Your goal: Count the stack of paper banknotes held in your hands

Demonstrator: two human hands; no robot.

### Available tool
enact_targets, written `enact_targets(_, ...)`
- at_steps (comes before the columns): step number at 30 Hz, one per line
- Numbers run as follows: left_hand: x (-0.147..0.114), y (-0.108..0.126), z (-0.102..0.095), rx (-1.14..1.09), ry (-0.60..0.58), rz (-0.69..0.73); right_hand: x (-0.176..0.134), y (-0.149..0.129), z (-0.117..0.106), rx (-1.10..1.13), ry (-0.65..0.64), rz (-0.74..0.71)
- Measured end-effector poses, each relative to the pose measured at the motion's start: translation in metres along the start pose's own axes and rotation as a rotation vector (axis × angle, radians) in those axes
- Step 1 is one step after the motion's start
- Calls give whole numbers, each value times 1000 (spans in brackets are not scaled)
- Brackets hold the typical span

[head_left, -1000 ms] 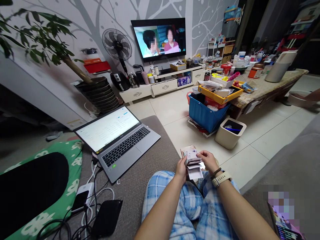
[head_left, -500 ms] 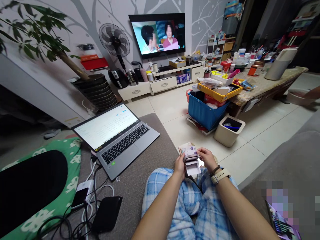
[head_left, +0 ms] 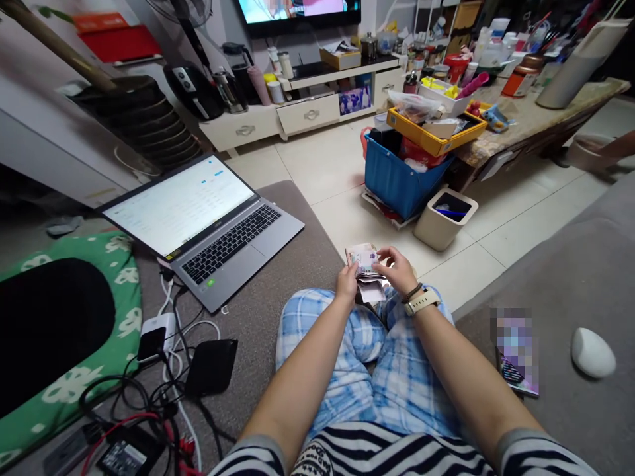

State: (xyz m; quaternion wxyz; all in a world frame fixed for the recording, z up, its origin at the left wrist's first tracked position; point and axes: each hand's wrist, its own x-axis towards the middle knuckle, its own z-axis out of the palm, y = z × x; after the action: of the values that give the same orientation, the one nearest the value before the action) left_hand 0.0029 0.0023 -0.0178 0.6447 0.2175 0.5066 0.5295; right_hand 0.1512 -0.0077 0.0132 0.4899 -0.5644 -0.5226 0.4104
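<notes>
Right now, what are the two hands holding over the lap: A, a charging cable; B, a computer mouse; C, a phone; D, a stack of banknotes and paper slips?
D: the left hand and right hand grip a stack of banknotes and paper slips between them, above the plaid-trousered knees.

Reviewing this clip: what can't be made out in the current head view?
- Stack of banknotes: print too small to read; lower part covered by the left hand and right hand.
- Television: cut off by the top edge.
- Laptop screen: text too small.
- Item on the sofa at right: blurred out.
- Plant trunk: leaves out of frame.
</notes>
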Motion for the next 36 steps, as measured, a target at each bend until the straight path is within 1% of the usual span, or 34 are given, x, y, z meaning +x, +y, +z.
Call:
enact_targets(2, 3, -3, -2, 61, 1, 21, -1, 3, -1, -198, 18, -136)
enact_targets(4, 6, -6, -4, 116, 6, 44, -3, 8, 0, -326, -14, -211)
enact_targets(6, 10, -8, -6, 154, 17, 65, -5, 13, 4, -421, -42, -182)
enact_targets(8, 12, -11, -8, 195, 34, 79, -8, 16, 8, -483, -65, -78)
enact_targets(10, 14, -14, -9, 242, 22, 83, -10, 17, 12, -493, -110, 13)
enact_targets(12, 14, -16, -9, 264, -38, 79, -11, 16, 13, -473, -178, 35)
enact_targets(15, 13, -17, -6, 217, -133, 65, -13, 14, 12, -420, -252, -17)
enact_targets(17, 12, -17, -5, 167, -160, 67, -13, 14, 11, -360, -269, -70)
enact_targets(19, 12, -18, -4, 137, -169, 65, -13, 15, 11, -299, -248, -94)
enact_targets(22, 12, -19, -5, 157, -167, 58, -11, 16, 11, -294, -130, -107)
enact_targets(25, 11, -19, -7, 253, -148, 78, -8, 15, 8, -380, -2, -157)
enact_targets(28, 9, -18, -8, 345, -145, 78, -6, 12, 4, -491, 57, -197)
enact_targets(32, 4, -15, -8, 410, -126, 71, -5, 9, 0, -657, 62, -174)
enact_targets(36, 1, -12, -7, 513, -156, 106, -7, 4, 0, -726, -15, -189)
